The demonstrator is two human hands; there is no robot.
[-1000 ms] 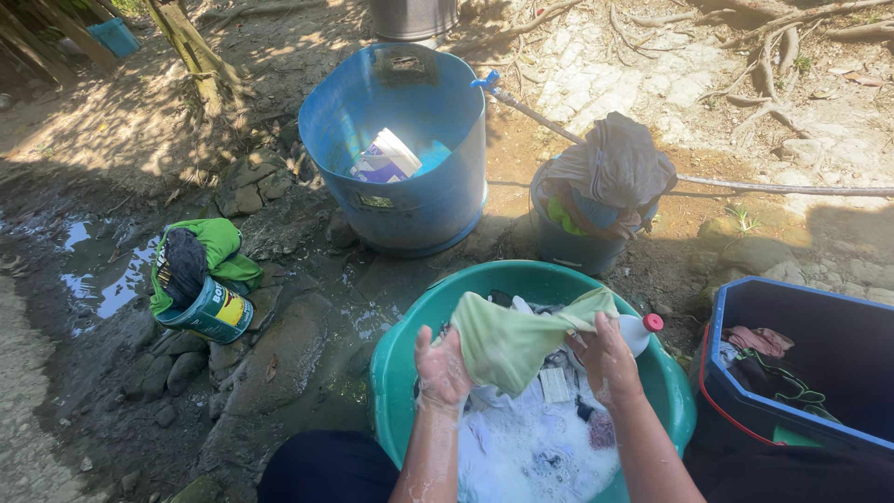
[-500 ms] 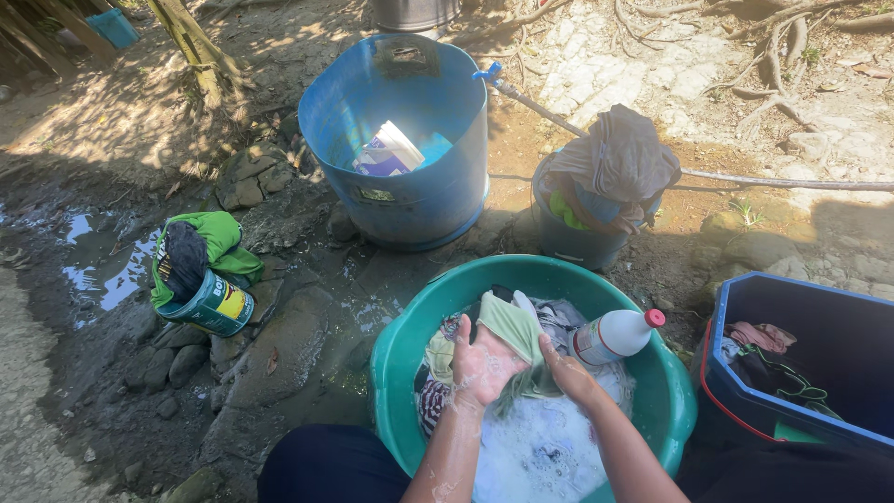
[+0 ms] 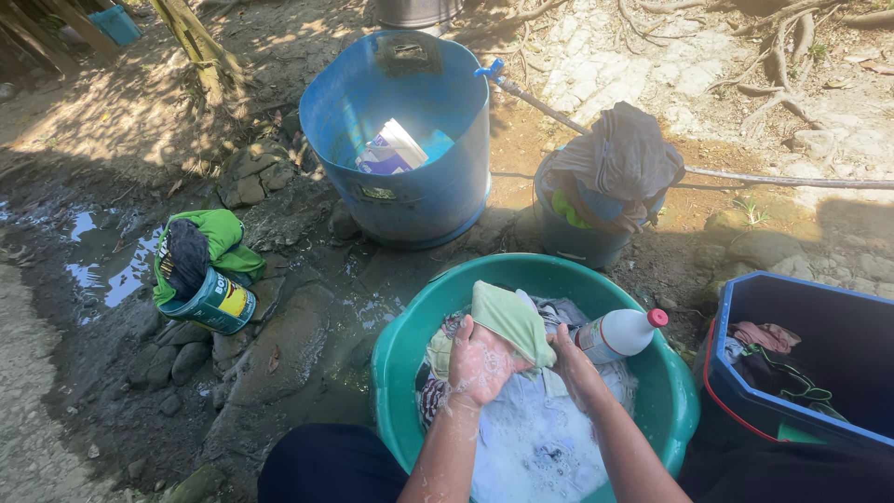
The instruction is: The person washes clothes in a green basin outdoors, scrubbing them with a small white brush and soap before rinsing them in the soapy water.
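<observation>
A round green basin [image 3: 400, 345] in front of me holds soapy water and several wet clothes. My left hand [image 3: 480, 361], covered in suds, grips a pale green cloth [image 3: 510, 319] bunched above the wash. My right hand [image 3: 573, 361] clasps the same cloth from the right side. Both hands press close together over the basin's middle. A white plastic bottle with a red cap [image 3: 619, 333] lies tilted in the basin, just right of my right hand.
A large blue tub [image 3: 400, 200] with a white packet stands behind the basin. A small bucket draped with grey cloth [image 3: 615, 168] sits to its right. A dark blue crate [image 3: 801, 359] with clothes is at right, a tipped can with green cloth [image 3: 205, 270] at left, beside a puddle.
A second ago the pale green cloth was stretched wide between my hands. I have since drawn my hands together and bunched it low over the suds.
</observation>
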